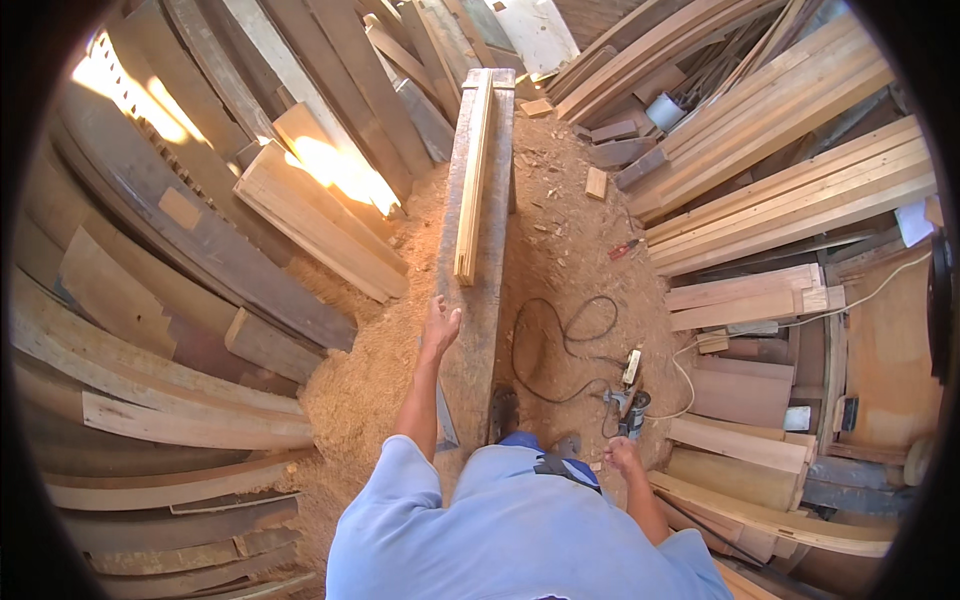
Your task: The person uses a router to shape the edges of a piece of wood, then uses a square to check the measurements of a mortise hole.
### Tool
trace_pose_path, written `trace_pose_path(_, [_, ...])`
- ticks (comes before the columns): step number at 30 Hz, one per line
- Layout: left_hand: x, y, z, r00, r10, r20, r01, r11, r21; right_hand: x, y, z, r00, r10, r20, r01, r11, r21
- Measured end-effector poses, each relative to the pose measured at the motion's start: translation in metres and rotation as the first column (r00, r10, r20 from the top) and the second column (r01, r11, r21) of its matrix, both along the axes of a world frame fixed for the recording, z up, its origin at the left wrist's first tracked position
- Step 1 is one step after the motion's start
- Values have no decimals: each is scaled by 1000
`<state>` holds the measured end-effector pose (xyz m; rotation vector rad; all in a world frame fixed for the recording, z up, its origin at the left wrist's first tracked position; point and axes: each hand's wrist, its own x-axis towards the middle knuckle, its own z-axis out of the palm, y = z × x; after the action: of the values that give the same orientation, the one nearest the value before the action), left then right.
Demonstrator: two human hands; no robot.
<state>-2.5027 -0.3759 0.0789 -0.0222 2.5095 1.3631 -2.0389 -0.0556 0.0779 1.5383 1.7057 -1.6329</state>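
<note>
A long narrow bench runs away from my body, its wooden top worn and dusty. On it lies a slim, light wooden strip with lengthwise grooves, its far end near a crosspiece. My left hand is over the bench's left edge, just short of the strip's near end; its fingers are loosely apart and hold nothing. At my right side, my right hand has curled fingers, and what they hold, if anything, is hidden. Just beyond it is a grey power tool beside a white power strip.
Sawdust and shavings cover the floor. A black cord loops right of the bench. Boards are stacked on the left and right. A red-handled tool and a wood offcut lie on the floor.
</note>
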Motion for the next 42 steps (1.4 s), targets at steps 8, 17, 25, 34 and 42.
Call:
trace_pose_path(8, [-50, 46, 37, 988, -115, -104, 102, 987, -123, -2, -17, 33, 992, -41, 119, 35, 998, 52])
trace_pose_path(17, [-74, 69, 35, 987, -139, -81, 129, 985, -118, 7, -27, 33, 985, -87, 148, 81, 995, 50])
trace_pose_path(25, [-70, 70, 36, 990, -124, -62, 115, 985, -131, -1, -33, 35, 988, -33, 154, 26, 999, 41])
trace_pose_path(34, [-74, 71, 9, 991, -111, -72, 101, 986, -132, -9, -25, 31, 988, 1, 152, -3, 1000, 9])
trace_pose_path(42, [-72, 73, 19, 995, -99, -28, 90, 970, -225, -15, -27, 40, 992, -34, 121, 33, 999, 18])
